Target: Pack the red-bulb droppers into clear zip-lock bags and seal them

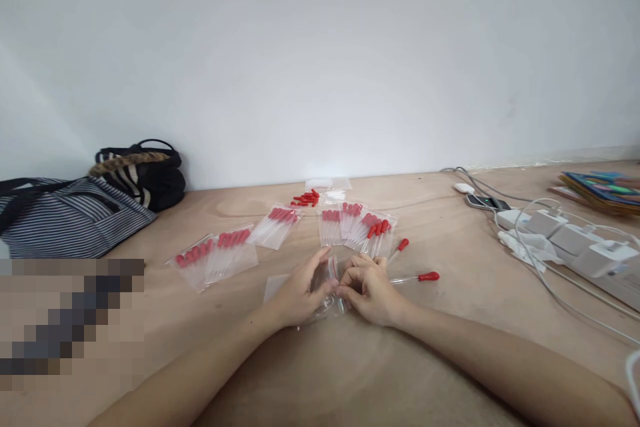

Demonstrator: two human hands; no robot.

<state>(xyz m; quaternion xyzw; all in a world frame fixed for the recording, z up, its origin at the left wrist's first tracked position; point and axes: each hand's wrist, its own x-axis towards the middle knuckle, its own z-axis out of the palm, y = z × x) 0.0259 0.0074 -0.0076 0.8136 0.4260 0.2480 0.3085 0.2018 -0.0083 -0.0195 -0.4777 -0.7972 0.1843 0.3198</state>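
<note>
Between my hands is a small clear zip bag (333, 268) with a red line along its top. My left hand (300, 292) pinches one side of it, and the fingers of my right hand (371, 288) are closed on the other side. Whether anything lies inside this bag is hard to make out. Just right of my right hand lie loose glass droppers with red bulbs, one dropper (429, 276) pointing right and another dropper (403, 245) behind it. Several more loose droppers (379, 229) rest beyond my right fingers. Another flat clear bag (273, 285) lies partly under my left hand.
Filled bags of droppers lie at left (233, 255), in the middle (275, 225) and farther right (331, 227). Behind them are a pile of red bulbs (306, 198) and glass tubes (333, 197). A striped bag (75, 217) stands left; chargers (575, 240) and cables are right.
</note>
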